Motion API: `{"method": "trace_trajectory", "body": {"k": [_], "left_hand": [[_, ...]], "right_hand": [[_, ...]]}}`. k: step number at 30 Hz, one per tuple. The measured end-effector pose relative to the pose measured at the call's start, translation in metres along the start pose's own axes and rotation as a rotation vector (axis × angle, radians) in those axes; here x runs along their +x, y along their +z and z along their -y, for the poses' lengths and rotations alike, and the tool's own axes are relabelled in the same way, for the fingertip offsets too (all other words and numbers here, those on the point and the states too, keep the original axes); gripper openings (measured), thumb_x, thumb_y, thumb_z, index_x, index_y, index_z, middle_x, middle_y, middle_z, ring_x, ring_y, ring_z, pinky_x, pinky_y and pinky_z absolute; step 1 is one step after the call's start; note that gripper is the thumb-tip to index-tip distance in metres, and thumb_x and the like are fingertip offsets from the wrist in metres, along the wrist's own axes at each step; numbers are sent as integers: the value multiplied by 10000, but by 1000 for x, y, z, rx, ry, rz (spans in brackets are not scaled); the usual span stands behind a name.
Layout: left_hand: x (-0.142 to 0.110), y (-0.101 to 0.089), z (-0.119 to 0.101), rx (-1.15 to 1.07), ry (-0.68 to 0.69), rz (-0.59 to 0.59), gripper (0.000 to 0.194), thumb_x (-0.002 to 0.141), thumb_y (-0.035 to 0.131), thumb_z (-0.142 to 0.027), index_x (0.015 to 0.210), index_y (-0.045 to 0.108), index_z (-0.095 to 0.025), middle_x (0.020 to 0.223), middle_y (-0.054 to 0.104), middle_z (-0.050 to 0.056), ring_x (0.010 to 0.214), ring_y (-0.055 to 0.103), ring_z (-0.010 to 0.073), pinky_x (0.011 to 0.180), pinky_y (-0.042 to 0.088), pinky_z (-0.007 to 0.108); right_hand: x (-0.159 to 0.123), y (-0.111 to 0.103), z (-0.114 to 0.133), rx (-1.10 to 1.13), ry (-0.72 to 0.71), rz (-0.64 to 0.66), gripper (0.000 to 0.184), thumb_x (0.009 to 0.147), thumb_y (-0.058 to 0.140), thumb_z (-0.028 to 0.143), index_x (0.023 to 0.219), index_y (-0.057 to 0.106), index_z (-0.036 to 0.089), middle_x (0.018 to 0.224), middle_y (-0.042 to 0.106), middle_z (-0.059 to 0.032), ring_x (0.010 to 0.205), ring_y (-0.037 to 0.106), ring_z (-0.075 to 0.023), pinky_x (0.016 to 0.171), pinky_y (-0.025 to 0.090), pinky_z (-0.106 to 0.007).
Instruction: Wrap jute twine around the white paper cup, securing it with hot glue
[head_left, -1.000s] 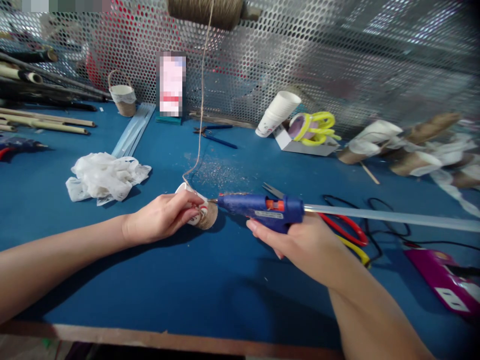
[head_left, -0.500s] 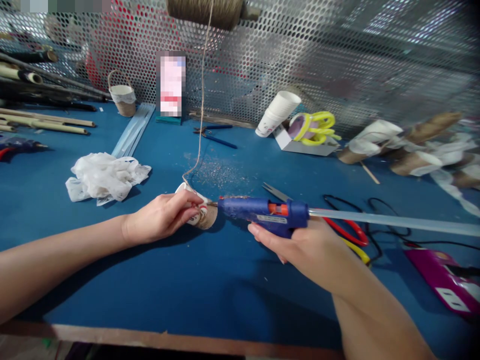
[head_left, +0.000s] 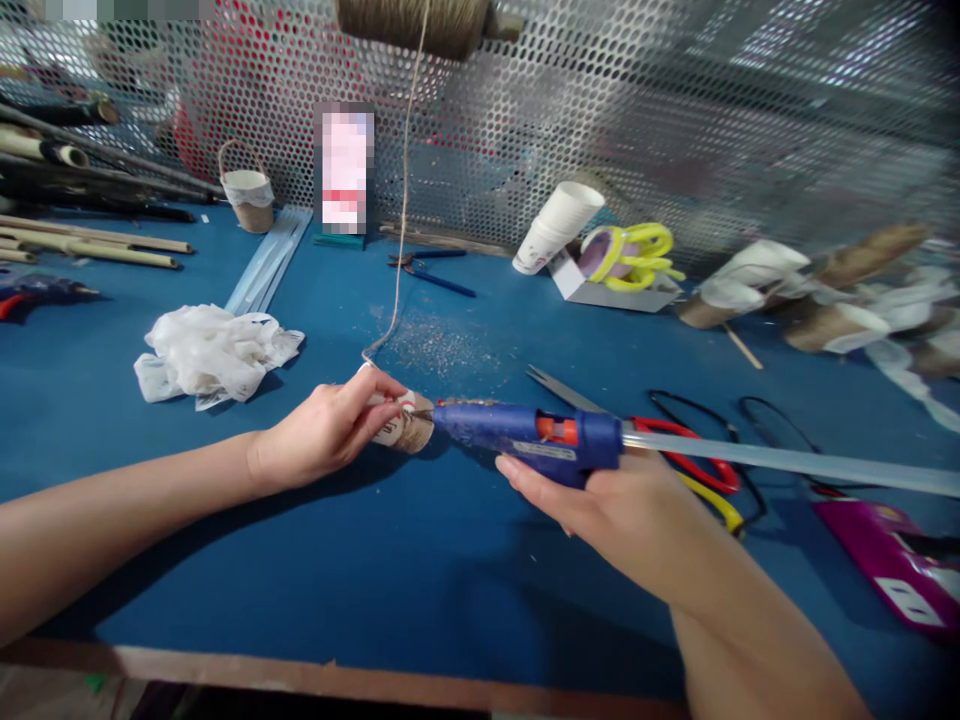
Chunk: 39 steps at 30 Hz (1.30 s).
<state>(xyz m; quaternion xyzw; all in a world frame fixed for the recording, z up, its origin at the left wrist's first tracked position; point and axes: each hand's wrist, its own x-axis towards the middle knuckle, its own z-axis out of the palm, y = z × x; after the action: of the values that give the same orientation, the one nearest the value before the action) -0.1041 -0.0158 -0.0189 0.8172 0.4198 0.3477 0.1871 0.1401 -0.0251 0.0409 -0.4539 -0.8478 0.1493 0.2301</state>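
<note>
My left hand (head_left: pixel 337 425) is closed on a small paper cup (head_left: pixel 391 432), which lies tilted on the blue table with twine wrapped around its lower part. My fingers cover much of the cup's upper side. A strand of twine (head_left: pixel 403 200) runs from the cup up to a large spool (head_left: pixel 412 22). In my right hand (head_left: pixel 592 500) is a blue hot glue gun (head_left: pixel 517 430), its nozzle pointing left at the cup's side, at or very near the twine. A long clear glue stick (head_left: pixel 750 458) sticks out of the gun's back end.
Scissors (head_left: pixel 720 475) with red and yellow handles lie behind my right hand, near a purple power strip (head_left: pixel 877 555). Farther back are blue-handled pliers (head_left: pixel 439 272), stacked paper cups (head_left: pixel 559 225) and crumpled white lace (head_left: pixel 214 350). A finished-looking small basket (head_left: pixel 249 200) stands back left.
The cup has turned a little in my left hand, with its open rim now less visible. The glue gun's back end has dipped slightly; its nozzle stays at the cup.
</note>
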Motion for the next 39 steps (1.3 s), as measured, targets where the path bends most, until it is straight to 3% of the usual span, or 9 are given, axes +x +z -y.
{"method": "trace_trajectory", "body": {"k": [14,17,21,23,25,27,30,35,39], "left_hand": [[3,-1,-4,-42,-101,-10,194,911,363,-247,948,502,-117,740,684,71,575,624,120,518,478,207],[3,-1,-4,-53,-100,-2,186,909,365,-241,955,499,-120,757,687,72,585,625,119,524,478,206],[2,-1,-2,-81,-94,-10,189,908,375,-247,962,504,-120,741,678,58,570,608,109,526,469,201],[1,0,-1,-78,-103,-19,197,909,378,-255,973,508,-122,720,670,47,548,592,105,518,460,201],[0,0,0,-76,-107,-34,209,912,376,-263,988,510,-122,717,667,45,542,586,105,518,456,204],[-1,0,0,-84,-100,-48,215,911,374,-262,996,510,-119,726,670,51,549,589,107,522,458,207],[-2,-1,-2,-110,-83,-55,204,908,369,-237,1000,509,-122,780,683,61,578,602,101,544,470,203],[-3,-3,-4,-140,-68,-45,198,910,369,-232,1010,499,-121,808,691,68,612,620,105,579,492,213],[-4,-3,-5,-136,-51,-42,201,912,360,-235,1006,499,-125,810,694,72,599,625,108,568,495,217]], "right_hand": [[-1,3,-3,-57,-74,81,257,818,479,380,730,685,254,651,687,-31,626,643,-223,592,484,-337],[0,2,-2,17,31,88,224,790,525,388,669,658,254,599,664,-16,580,626,-203,590,482,-328],[4,-2,-8,195,336,166,255,752,601,439,608,602,230,396,521,32,396,517,-149,528,455,-312],[7,-5,-13,355,410,190,284,754,598,461,624,589,209,362,471,48,378,481,-133,509,438,-302],[11,-9,-20,500,426,125,313,741,612,475,620,576,189,417,506,31,434,495,-125,516,430,-283],[18,-12,-29,579,460,-19,338,698,652,495,629,578,173,531,571,1,499,511,-114,519,422,-259],[33,-14,-47,546,542,-196,373,687,651,533,702,590,165,609,576,-3,522,500,-96,500,402,-234],[67,-9,-82,324,640,-232,376,762,567,524,636,541,170,525,489,14,436,448,-92,418,370,-245],[84,-1,-106,165,669,-201,342,772,581,440,562,515,178,485,508,-5,418,462,-113,436,365,-274]]}}
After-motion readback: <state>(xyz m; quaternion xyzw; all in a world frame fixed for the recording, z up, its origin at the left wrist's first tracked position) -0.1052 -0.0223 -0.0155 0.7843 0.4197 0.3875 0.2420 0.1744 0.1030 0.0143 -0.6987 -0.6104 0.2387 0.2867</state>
